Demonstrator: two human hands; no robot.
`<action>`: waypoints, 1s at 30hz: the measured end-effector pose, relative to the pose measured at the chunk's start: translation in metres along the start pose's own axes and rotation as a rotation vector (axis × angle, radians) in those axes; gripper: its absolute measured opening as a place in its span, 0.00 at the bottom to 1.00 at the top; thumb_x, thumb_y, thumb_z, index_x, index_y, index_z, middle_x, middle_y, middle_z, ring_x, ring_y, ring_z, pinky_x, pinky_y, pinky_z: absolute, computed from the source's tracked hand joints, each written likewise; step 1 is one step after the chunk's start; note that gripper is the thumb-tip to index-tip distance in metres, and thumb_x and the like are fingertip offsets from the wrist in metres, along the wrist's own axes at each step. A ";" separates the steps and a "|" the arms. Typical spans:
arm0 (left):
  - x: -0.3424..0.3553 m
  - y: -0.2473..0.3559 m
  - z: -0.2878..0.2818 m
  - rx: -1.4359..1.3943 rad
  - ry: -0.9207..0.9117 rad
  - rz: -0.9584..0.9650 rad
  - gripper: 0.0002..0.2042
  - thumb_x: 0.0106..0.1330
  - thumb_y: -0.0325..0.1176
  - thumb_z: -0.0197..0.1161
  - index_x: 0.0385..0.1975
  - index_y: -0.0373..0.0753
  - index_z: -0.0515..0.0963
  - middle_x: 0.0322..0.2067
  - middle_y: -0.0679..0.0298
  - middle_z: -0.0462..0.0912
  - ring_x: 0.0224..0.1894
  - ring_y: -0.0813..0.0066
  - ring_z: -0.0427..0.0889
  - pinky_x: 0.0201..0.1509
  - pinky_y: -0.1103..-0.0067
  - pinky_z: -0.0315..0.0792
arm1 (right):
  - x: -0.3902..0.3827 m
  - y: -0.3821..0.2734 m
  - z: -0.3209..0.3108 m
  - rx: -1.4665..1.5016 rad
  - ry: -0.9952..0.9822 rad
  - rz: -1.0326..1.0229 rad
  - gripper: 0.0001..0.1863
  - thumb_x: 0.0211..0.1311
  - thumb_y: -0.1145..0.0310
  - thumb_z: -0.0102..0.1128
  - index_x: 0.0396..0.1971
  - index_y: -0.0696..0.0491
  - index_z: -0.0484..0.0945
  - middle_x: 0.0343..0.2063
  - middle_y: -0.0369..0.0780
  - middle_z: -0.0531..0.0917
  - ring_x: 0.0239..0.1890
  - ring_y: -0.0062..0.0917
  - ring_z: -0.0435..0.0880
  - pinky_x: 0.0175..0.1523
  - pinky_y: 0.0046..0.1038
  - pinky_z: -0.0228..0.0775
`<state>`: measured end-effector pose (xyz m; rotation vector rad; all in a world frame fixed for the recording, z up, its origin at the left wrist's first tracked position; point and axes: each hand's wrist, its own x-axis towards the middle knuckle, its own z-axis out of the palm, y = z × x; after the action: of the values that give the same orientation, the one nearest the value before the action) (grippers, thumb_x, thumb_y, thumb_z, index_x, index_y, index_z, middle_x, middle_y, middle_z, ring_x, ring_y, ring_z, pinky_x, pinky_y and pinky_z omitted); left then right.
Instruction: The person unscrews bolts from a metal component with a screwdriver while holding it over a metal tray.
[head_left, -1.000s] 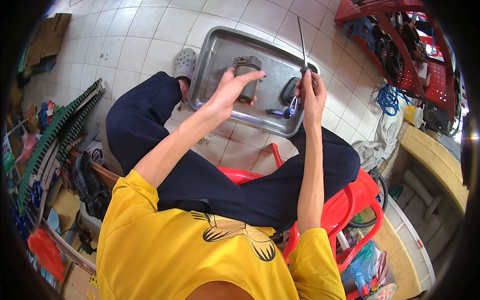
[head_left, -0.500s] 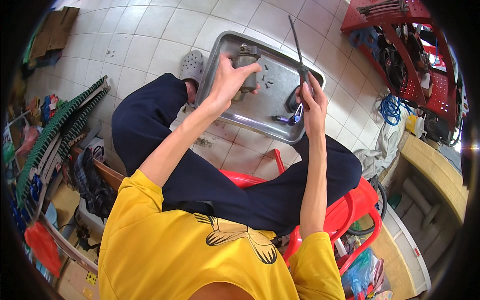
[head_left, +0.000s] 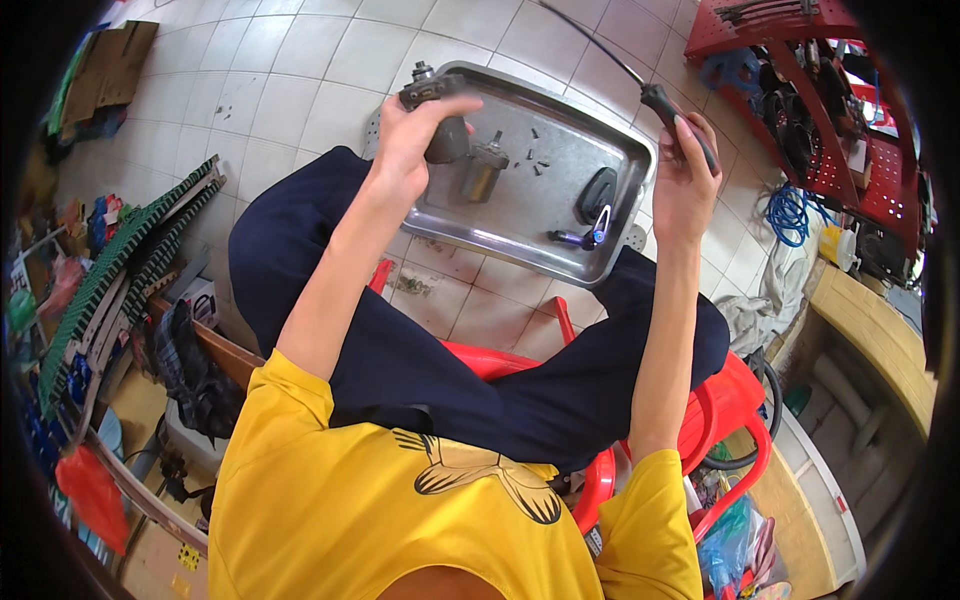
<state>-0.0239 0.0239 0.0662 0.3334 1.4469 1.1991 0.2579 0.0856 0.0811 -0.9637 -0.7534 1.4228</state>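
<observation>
My left hand [head_left: 402,155] is closed around a dark metal cylindrical part [head_left: 447,140] with a stepped, knobbed end, like a small motor housing; it is lifted over the left side of a steel tray [head_left: 510,235]. In my right hand [head_left: 688,190], beyond the tray's right rim, is a screwdriver [head_left: 655,98] with a black handle and long thin shaft, angled up and left. A second metal cylinder [head_left: 484,172] with a protruding shaft lies in the tray. Several small dark pieces, perhaps screws [head_left: 536,160], are scattered beside it. A black oval part [head_left: 597,194] and a purple-blue tool [head_left: 573,238] lie at the right end.
The tray sits on a tiled floor [head_left: 300,95] in front of my crossed legs. A red perforated rack [head_left: 800,90] stands at the right, with coiled blue cable [head_left: 787,215] beneath it. Red plastic chairs [head_left: 715,400] are beside my right leg. Green-striped strips [head_left: 125,270] lie at the left.
My left hand has moved left with the metal part, uncovering the cylinder in the tray. My right hand has moved right, and the screwdriver now tilts further left.
</observation>
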 end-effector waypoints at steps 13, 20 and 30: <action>0.005 -0.001 -0.006 -0.025 -0.067 -0.075 0.15 0.55 0.32 0.76 0.37 0.35 0.78 0.30 0.63 0.80 0.29 0.71 0.84 0.35 0.76 0.79 | -0.013 0.001 0.032 -0.523 -0.012 -0.305 0.12 0.69 0.66 0.67 0.42 0.59 0.79 0.37 0.44 0.88 0.30 0.14 0.80 0.35 0.17 0.70; 0.003 -0.009 -0.005 -0.121 -0.074 -0.121 0.15 0.57 0.33 0.75 0.38 0.35 0.78 0.32 0.63 0.80 0.31 0.69 0.85 0.37 0.74 0.80 | -0.012 0.003 0.026 -0.675 0.034 -0.353 0.10 0.68 0.66 0.68 0.39 0.57 0.79 0.34 0.40 0.89 0.29 0.14 0.81 0.37 0.16 0.71; 0.002 -0.002 -0.016 -0.263 0.052 -0.162 0.13 0.59 0.31 0.73 0.40 0.34 0.78 0.34 0.63 0.81 0.34 0.67 0.84 0.41 0.72 0.80 | -0.025 0.019 0.034 -0.937 -0.222 -0.369 0.10 0.62 0.69 0.72 0.34 0.55 0.77 0.23 0.36 0.80 0.24 0.17 0.80 0.31 0.21 0.70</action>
<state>-0.0373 0.0165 0.0603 0.0044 1.3142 1.2536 0.2178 0.0619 0.0825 -1.2720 -1.7472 0.8257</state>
